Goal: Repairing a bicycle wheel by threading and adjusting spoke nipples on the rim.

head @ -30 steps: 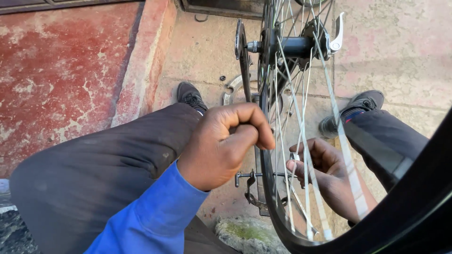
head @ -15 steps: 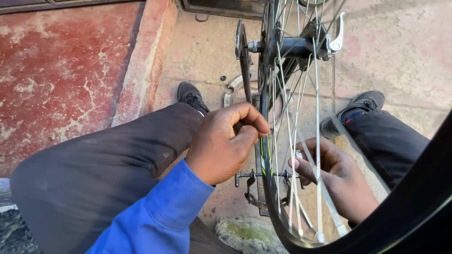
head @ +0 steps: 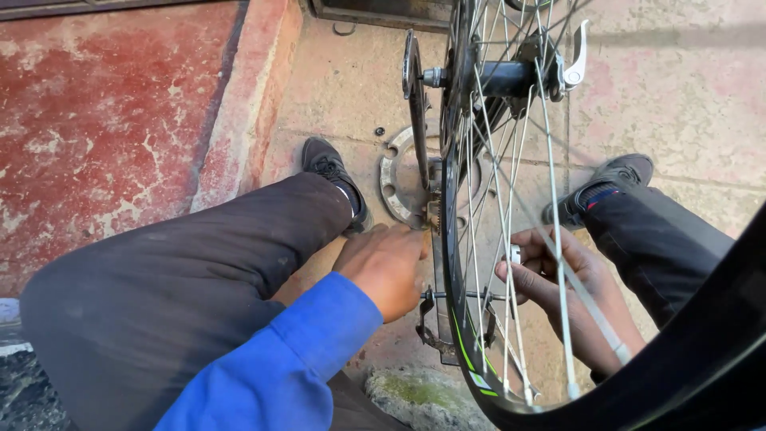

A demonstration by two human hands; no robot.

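2 hands flank the upright bicycle wheel (head: 487,239). Left hand (head: 383,267), fingers loosely curled, touches the rim (head: 452,263) at its fingertips; 0.5 s ago it was a tight fist higher up. Right hand (head: 558,291) pinches a spoke (head: 511,239) behind the wheel, wrist bent, forearm reaching in from below.

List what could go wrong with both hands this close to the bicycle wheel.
The right hand reaches between the spokes; if the wheel turns, its fingers could get pinched. The left hand sits by the toothed sprocket, which might scrape it. The loose metal ring on the ground lies near the shoe and could be kicked away.
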